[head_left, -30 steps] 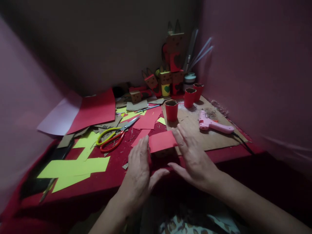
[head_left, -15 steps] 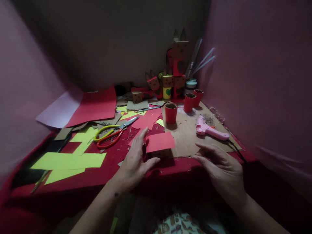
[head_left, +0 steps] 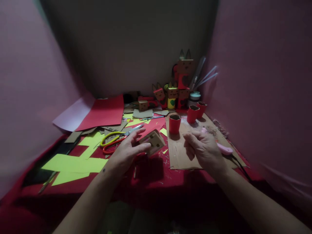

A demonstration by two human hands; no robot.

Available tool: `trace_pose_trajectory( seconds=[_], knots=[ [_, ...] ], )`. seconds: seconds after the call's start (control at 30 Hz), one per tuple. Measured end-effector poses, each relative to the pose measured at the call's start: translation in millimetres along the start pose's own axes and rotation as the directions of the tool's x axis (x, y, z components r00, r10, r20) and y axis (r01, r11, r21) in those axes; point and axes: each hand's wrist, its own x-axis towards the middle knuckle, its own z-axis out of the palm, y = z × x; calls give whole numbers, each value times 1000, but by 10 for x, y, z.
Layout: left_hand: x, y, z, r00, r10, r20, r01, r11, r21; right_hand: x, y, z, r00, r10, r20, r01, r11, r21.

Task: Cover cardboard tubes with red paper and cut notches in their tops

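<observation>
A small cardboard box (head_left: 154, 141) with dark marks like a face is tilted above the red cloth. My left hand (head_left: 129, 148) grips it from the left, thumb along its near side. My right hand (head_left: 203, 148) hovers over the cardboard sheet (head_left: 179, 159) with its fingers curled together. Whatever those fingers hold, if anything, is hidden. Behind that hand lies a pink glue gun (head_left: 224, 149), mostly covered by it. Just beyond stands a red paper-covered cup (head_left: 175, 124). Scissors (head_left: 113, 139) with yellow and red handles lie past my left hand.
Two more red cups, the nearer one (head_left: 192, 114) at the sheet's far edge, stand to the right. Cardboard figures (head_left: 184, 81) are stacked at the back. Yellow paper strips (head_left: 73, 163) and red paper (head_left: 104, 112) cover the left. A pink wall (head_left: 263, 97) bounds the right side.
My left hand has lifted and turned the box, so its marked face now shows. My right hand has moved forward and left, closing its fingers and covering much of the glue gun.
</observation>
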Motion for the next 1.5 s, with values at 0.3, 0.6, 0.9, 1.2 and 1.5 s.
trace_pose_trajectory(
  seconds=[0.3, 0.6, 0.9, 1.2, 1.5],
  knots=[
    [234, 76, -23, 997, 66, -33, -73, 936, -344, 541, 56, 365, 905, 24, 425, 10, 997, -78],
    [329, 41, 7, 998, 22, -57, -32, 983, -181, 611, 169, 488, 947, 103, 303, -176, 959, 224],
    [93, 167, -322, 829, 163, -534, -206, 978, -21, 502, 403, 461, 860, 225, 458, -450, 756, 475],
    [-20, 149, -697, 725, 255, -639, -216, 966, 140, 466, 397, 456, 788, 158, 594, -498, 731, 466],
    [8, 52, -749, 840, 134, -526, 39, 952, 305, 487, 463, 369, 738, 183, 650, -609, 594, 525]
  ],
)
